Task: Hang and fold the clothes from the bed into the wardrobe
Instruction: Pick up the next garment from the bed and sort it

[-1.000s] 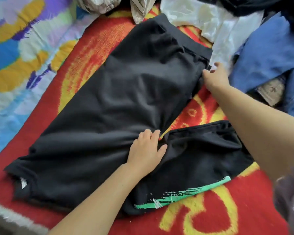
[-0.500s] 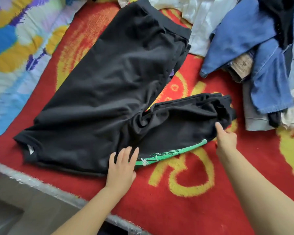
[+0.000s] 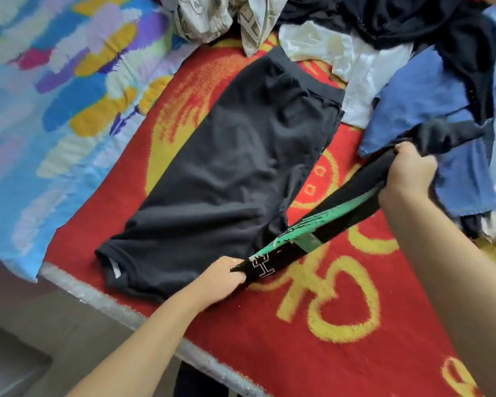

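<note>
We have the black cotton sweatshirt with the green printed stripe (image 3: 229,167) spread flat on the red and yellow patterned blanket (image 3: 341,325) that covers the bed, its ribbed hem towards the far pile and its neck opening, with the white label, at the near edge. Its body runs long from near-left to far-right.

One sleeve (image 3: 321,224) is lifted off the blanket and pulled taut between our two hands. Our left hand (image 3: 222,277) pinches it near the shoulder, close to the white lettering, with the grip clenched on the cloth. Our right hand (image 3: 407,174) has its fingers curled round the cuff end, and that grip too is closed on the sleeve.

What matters for the next move, as we judge it, is that the sleeve's long axis angles away to the right of the body, while the body lies to the left of both grips. The right hand holds the free end and is the one that would have to carry the cuff leftward across the chest; the left hand sits at the pivot.

Beyond the right hand lie a crumpled blue denim garment (image 3: 430,110) and a white shirt (image 3: 355,58), near the cuff but not touching it as far as we can tell.
</note>
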`<state>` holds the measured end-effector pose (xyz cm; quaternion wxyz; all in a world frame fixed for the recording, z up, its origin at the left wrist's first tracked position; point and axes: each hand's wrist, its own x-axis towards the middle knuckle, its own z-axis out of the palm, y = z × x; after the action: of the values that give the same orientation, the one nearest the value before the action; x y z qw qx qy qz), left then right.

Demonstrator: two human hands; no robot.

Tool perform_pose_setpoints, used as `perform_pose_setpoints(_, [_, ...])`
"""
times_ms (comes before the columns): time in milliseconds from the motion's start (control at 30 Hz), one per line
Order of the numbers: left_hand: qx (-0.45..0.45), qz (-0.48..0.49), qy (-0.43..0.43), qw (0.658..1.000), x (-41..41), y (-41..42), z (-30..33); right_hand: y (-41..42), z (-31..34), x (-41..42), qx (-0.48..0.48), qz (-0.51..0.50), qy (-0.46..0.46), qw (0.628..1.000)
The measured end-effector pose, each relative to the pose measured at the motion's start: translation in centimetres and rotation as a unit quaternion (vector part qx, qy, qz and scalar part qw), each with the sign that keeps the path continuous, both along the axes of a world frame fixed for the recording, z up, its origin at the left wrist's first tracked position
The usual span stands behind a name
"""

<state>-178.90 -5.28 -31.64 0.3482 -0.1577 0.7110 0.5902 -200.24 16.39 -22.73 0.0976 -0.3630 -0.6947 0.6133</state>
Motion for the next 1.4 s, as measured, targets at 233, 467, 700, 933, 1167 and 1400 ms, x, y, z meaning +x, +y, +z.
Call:
perform_pose_setpoints(233, [0.097,0.206,-0.212,0.950,1.1,-4.8,-2.6,-15.0,-6.2,-3.1,-0.027,0.385,-0.144,0.911])
perform_pose_setpoints(467, [-0.415,0.087,0.166,0.890,1.6,-13.6,-4.5,-12.9,-11.7,16.4,0.415,0.772,-0.076,0.475])
perform_pose_setpoints(700, [-0.416,-0.053,-0.028,0.907,-2.0,-19.1,-5.8,-11.3,-15.4,21.0,0.499,0.775,-0.027,0.387])
perform_pose_setpoints(933, [-0.013,-0.054,-0.319,0.946,-2.0,-23.0,-0.3,-10.8,-13.1,20.7,0.358,0.813,-0.063,0.455])
perform_pose_setpoints(1167, [0.131,0.339,-0.238,0.901,-12.0,-18.8,0.9,-7.2,-9.5,13.1,-0.163,0.413,-0.270,0.854])
perform_pose_setpoints(1400, [0.028,0.380,-0.120,0.917,-15.3,-12.5,-2.5,-8.9,-11.9,9.6,0.061,0.281,-0.368,0.884])
